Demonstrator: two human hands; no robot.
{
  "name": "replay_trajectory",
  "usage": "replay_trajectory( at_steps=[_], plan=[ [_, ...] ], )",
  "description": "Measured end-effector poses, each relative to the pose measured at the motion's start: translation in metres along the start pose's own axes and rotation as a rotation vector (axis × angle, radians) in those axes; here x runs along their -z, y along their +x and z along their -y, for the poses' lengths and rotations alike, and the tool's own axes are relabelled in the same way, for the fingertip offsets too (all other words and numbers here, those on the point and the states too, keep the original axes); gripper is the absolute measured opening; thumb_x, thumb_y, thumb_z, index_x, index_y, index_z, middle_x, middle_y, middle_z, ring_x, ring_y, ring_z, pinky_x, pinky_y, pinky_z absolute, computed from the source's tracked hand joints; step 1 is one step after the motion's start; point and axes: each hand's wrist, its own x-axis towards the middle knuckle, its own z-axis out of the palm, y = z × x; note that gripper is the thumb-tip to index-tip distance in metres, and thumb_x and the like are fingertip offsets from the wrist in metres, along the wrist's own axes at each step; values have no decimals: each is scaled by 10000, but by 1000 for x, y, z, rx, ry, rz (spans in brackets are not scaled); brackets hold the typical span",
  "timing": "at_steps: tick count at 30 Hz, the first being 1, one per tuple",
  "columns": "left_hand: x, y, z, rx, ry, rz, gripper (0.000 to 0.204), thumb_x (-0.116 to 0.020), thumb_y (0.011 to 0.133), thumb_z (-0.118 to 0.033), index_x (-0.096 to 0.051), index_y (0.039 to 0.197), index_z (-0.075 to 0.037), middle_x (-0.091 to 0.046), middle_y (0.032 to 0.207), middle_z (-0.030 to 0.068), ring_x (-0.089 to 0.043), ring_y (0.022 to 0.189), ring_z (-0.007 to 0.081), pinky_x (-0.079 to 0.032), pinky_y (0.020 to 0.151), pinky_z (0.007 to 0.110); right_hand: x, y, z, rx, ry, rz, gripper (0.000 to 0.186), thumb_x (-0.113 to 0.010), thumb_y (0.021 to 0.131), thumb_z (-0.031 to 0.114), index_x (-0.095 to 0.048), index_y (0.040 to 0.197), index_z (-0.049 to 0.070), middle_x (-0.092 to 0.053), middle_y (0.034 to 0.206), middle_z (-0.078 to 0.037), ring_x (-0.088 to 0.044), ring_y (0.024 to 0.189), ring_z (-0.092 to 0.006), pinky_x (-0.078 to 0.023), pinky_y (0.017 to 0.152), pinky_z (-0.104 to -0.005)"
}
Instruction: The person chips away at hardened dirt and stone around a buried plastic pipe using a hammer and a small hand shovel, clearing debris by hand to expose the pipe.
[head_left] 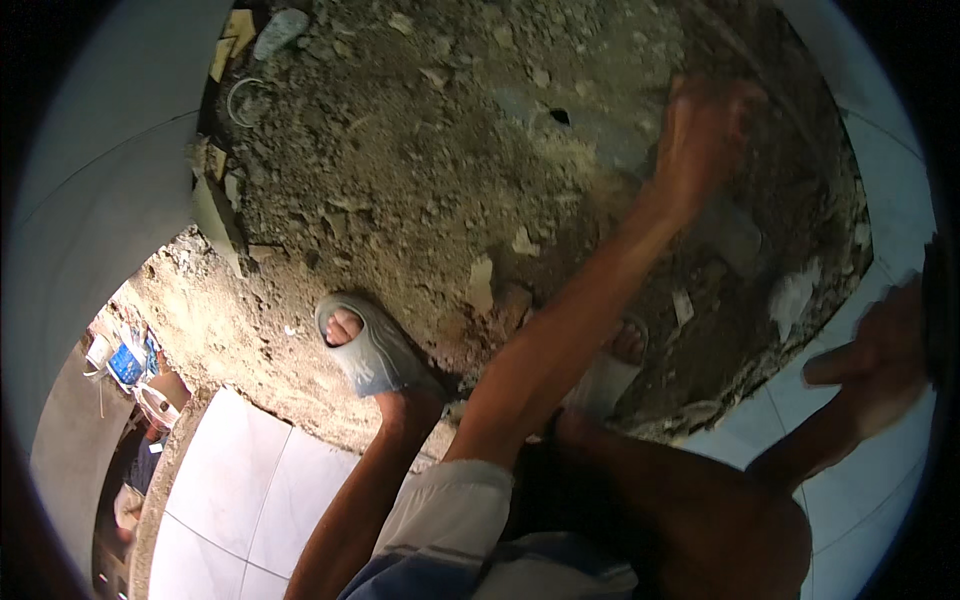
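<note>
My left hand (708,130) reaches far across the broken ground at the upper right, its forearm crossing over my right foot. Its fingers are curled closed and blurred; what they hold cannot be made out. A faint dark rod-like streak runs beside it. At the right rim my right hand (885,350) is raised, wrapped round a hammer (832,366). The butt of its brown handle points left, while a dark head shows at the picture's edge, partly cut off. Below both hands lies rough, dug-up soil and rubble (400,170).
My feet, in grey slides (375,350), stand on the rubble. Pale tiles (225,470) border the pit, with a broken edge. Tile shards (218,215) and a whitish scrap (795,297) lie around it. Bags and a blue item (126,364) sit at the lower left.
</note>
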Motion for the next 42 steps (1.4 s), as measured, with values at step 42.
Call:
replay_trajectory(
  at_steps=[42],
  plan=[
    [-4,16,7,59,133,13,254,-726,815,68,-746,1041,-46,-743,927,177,-710,858,396,-563,716,465,-84,0,-31,-365,36,433,410,-654,1013,523,-681,1115,126,-498,682,78,-467,587,-35,-343,507,-241]
  ],
)
